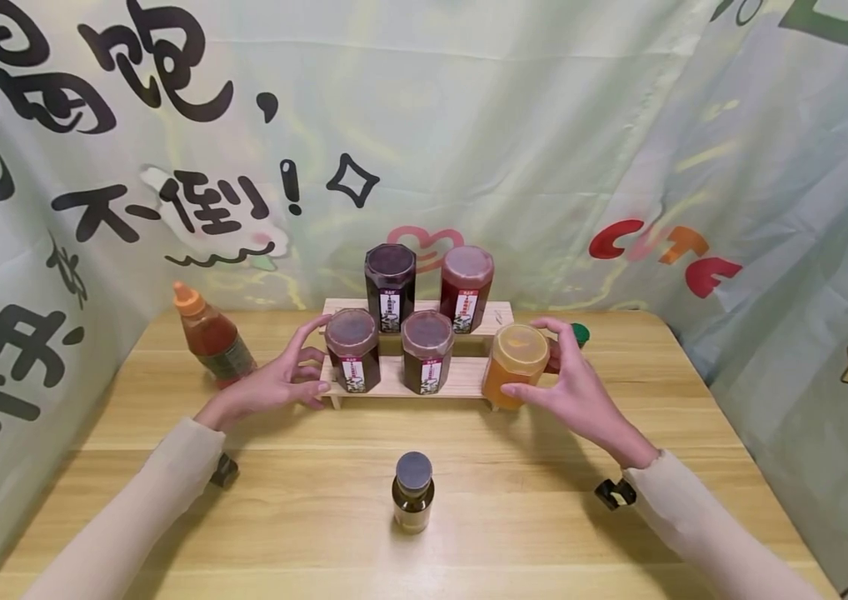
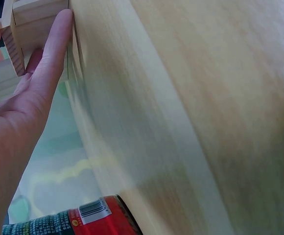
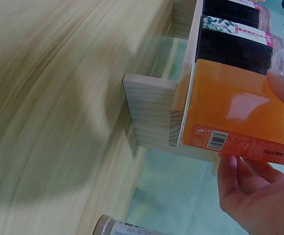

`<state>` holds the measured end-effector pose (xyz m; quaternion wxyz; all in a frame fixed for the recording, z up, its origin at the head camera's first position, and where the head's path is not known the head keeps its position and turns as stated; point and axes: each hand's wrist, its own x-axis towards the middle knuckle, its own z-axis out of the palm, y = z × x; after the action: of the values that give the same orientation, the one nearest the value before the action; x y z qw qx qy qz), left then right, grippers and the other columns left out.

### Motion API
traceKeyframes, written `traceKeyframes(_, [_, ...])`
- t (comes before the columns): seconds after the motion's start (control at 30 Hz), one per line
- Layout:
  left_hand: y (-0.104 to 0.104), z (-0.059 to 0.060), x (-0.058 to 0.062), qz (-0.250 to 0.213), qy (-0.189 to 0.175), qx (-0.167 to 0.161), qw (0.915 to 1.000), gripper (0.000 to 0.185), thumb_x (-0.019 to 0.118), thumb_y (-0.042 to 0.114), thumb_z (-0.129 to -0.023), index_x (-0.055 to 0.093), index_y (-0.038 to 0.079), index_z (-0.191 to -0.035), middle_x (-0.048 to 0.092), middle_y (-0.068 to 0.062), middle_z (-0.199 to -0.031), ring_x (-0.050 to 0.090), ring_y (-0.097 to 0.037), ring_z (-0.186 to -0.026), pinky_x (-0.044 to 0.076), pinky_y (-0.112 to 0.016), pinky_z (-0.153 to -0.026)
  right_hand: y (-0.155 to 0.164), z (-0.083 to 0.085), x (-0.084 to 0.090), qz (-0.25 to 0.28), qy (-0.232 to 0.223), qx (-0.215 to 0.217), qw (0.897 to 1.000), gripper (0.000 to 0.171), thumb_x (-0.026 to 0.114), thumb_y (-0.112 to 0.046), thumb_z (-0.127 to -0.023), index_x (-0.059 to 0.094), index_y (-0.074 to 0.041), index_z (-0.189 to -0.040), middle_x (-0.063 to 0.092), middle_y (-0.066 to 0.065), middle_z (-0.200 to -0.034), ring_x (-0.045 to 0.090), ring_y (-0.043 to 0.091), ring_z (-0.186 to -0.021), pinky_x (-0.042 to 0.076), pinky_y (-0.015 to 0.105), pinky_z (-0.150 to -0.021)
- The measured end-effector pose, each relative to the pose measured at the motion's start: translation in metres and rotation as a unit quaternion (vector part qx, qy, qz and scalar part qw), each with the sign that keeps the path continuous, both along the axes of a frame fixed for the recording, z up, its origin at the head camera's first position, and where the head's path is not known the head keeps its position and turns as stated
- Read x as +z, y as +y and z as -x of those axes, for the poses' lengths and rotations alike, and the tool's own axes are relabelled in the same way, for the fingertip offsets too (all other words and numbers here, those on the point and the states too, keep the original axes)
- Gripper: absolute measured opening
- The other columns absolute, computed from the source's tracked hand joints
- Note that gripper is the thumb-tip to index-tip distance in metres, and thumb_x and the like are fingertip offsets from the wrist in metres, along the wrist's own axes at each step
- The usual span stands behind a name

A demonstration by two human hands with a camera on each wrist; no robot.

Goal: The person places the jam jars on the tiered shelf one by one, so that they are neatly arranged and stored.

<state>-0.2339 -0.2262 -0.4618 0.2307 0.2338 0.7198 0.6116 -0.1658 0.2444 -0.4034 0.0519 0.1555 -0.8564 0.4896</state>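
Observation:
An orange jar (image 1: 516, 363) stands at the right end of a two-step wooden rack (image 1: 461, 379). My right hand (image 1: 557, 371) grips it, thumb in front and fingers behind; the right wrist view shows the orange jar (image 3: 235, 112) on the rack (image 3: 152, 117) with my right hand (image 3: 252, 188) wrapped round its side. My left hand (image 1: 302, 367) reaches to the rack's left end beside a dark jar (image 1: 352, 350), fingers straight. In the left wrist view the fingers (image 2: 49, 58) lie against the rack's end (image 2: 32, 19).
Three more dark and red jars (image 1: 427, 350) fill the rack. A red sauce bottle (image 1: 210, 337) stands at the left, a small capped bottle (image 1: 413, 492) in front on the wooden table (image 1: 619, 550), and a green cap (image 1: 580, 333) behind my right hand. Cloth walls surround the table.

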Motion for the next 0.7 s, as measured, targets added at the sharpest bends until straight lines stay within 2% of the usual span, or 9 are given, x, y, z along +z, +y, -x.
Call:
traceKeyframes(0.4, [-0.001,0.000,0.000,0.005,0.006,-0.001,1.0000,0.110,0.072,-0.002,-0.104,-0.001,0.042,-0.173,0.038,-0.037,-0.147,0.063,-0.047,-0.122,0.066,-0.060,-0.085,-0.011,0.011,-0.004,0.021,-0.016,0.010,1.000,0.097,0.096,-0.006,-0.085,0.033,-0.011,-0.160,0.068,0.016,-0.137,0.069,0.032,-0.116,0.057,0.049,-0.100])
traceKeyframes(0.6, [-0.001,0.000,0.000,0.005,0.000,0.002,1.0000,0.112,0.072,-0.002,-0.103,-0.001,0.045,-0.173,0.040,-0.035,-0.147,0.064,-0.047,-0.121,0.066,-0.060,-0.086,-0.013,0.015,-0.004,0.024,-0.020,0.003,0.999,0.098,0.097,-0.007,-0.084,0.039,-0.016,-0.163,0.053,0.016,-0.145,0.070,0.035,-0.109,0.059,0.056,-0.095])
traceKeyframes(0.7, [-0.002,-0.001,0.000,0.007,-0.002,0.003,1.0000,0.112,0.072,-0.003,-0.103,-0.001,0.046,-0.172,0.041,-0.034,-0.145,0.065,-0.047,-0.121,0.066,-0.060,-0.087,-0.012,0.018,-0.004,0.019,-0.020,0.005,1.000,0.098,0.098,-0.009,-0.084,0.042,-0.019,-0.164,0.053,0.016,-0.143,0.071,0.035,-0.106,0.059,0.059,-0.094])
